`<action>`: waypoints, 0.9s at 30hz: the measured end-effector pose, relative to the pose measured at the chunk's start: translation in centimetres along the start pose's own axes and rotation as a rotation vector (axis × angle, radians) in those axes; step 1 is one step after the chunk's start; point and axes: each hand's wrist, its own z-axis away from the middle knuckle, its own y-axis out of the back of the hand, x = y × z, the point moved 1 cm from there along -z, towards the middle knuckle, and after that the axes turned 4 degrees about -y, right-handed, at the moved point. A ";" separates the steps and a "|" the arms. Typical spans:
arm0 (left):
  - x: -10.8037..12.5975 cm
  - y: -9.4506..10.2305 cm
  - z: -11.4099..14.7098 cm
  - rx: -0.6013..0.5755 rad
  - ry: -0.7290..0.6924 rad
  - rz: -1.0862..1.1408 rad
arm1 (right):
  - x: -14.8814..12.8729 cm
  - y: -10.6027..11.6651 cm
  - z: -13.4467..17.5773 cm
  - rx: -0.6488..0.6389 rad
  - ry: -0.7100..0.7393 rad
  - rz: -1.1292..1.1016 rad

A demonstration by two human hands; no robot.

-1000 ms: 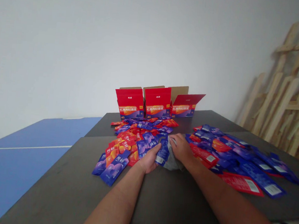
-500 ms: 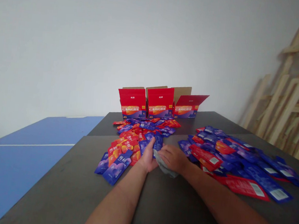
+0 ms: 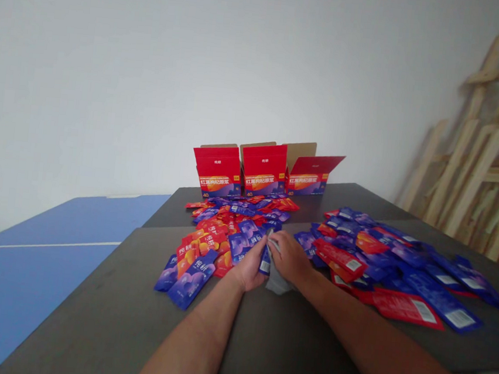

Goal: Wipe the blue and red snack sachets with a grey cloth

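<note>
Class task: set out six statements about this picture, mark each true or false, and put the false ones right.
1. The right hand holds a grey cloth. True.
2. The left hand is empty. False: it holds a blue packet.
3. Three red boxes stand in a row on the dark table. True.
4. All the boxes are shut. False: they have raised flaps.
5. A blue table is to the left of the dark table. True.
6. Every packet on the dark table is blue. False: red packets lie there too.
</note>
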 end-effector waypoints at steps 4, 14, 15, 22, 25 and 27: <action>-0.1 -0.1 0.0 -0.009 0.006 -0.002 | 1.4 -0.1 -0.3 0.096 -0.141 -0.048; 0.9 0.6 -0.2 0.048 -0.034 0.104 | 3.8 0.1 -0.6 0.165 -0.328 -0.097; 1.0 0.7 -0.2 0.056 -0.040 0.115 | 3.3 0.3 -0.5 0.146 -0.255 -0.102; 0.7 1.3 -0.5 0.088 0.121 0.100 | -1.7 0.3 0.8 -0.118 0.414 0.009; 0.3 1.3 -0.6 0.102 0.139 0.040 | -2.1 -0.2 0.9 -0.158 0.458 0.043; -0.1 1.0 -0.8 0.114 0.077 -0.006 | -1.8 -0.4 0.8 -0.126 0.395 0.022</action>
